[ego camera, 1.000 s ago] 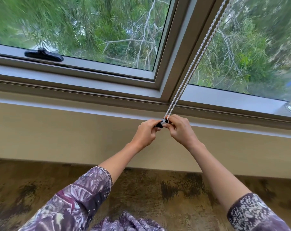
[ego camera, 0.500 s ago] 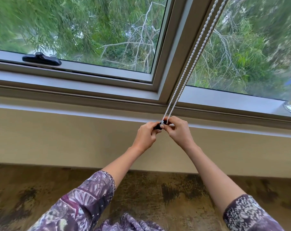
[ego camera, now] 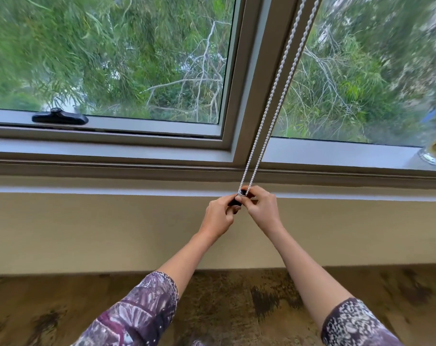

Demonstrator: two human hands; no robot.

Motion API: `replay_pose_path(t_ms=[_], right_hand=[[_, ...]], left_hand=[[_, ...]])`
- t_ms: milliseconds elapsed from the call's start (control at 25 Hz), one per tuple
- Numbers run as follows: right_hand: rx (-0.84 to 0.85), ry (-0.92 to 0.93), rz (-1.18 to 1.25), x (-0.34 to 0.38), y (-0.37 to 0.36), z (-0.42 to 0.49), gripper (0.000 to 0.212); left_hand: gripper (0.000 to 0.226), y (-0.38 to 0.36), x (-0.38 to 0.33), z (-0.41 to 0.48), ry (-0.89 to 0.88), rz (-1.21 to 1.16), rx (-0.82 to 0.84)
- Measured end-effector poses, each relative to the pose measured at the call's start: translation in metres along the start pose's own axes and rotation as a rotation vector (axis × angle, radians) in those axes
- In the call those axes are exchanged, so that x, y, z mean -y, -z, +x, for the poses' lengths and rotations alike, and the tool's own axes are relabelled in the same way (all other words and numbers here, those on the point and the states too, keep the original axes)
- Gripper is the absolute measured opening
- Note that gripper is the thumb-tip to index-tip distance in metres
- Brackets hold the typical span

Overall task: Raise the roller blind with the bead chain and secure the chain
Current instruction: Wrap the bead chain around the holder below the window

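Both hands, left hand point(ego camera: 218, 216) and right hand point(ego camera: 262, 208), pinch the bead chain point(ego camera: 274, 91) at a dark clip point(ego camera: 237, 201) below the sill. Light, slippery beads; grip low, near the clip.

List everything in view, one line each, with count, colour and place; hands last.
chain: two strands, white, running from top right down to the hands
clip: one, black, between the hands below the sill
latch: one, black, on the left sash
frame: one, grey, around both panes
wall: one, beige, under the sill
glass: one, clear, right end of sill
left hand: on clip
right hand: pinching chain
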State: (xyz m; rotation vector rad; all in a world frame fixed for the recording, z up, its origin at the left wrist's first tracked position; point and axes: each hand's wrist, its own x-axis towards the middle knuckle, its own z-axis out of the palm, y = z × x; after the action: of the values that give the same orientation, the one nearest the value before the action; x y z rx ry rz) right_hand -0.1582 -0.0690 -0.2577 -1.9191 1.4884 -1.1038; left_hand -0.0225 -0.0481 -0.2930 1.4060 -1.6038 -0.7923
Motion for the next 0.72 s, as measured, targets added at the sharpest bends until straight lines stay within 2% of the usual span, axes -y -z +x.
replay_pose_path(t_ms=[120,280,720], right_hand=[[-0.031,-0.036,0.113,0.003,-0.001,-0.007,0.019],[-0.070,-0.077,0.154,0.010,-0.001,-0.005,0.021],[-0.085,-0.065,0.137,0.005,0.000,-0.009,0.017]], left_hand=[[0.033,0.006,-0.002,0.005,-0.014,-0.025,0.044],[0.030,0.010,-0.013,0.009,-0.017,-0.024,0.020],[0.036,0.002,-0.007,0.010,-0.016,0.027,0.052]])
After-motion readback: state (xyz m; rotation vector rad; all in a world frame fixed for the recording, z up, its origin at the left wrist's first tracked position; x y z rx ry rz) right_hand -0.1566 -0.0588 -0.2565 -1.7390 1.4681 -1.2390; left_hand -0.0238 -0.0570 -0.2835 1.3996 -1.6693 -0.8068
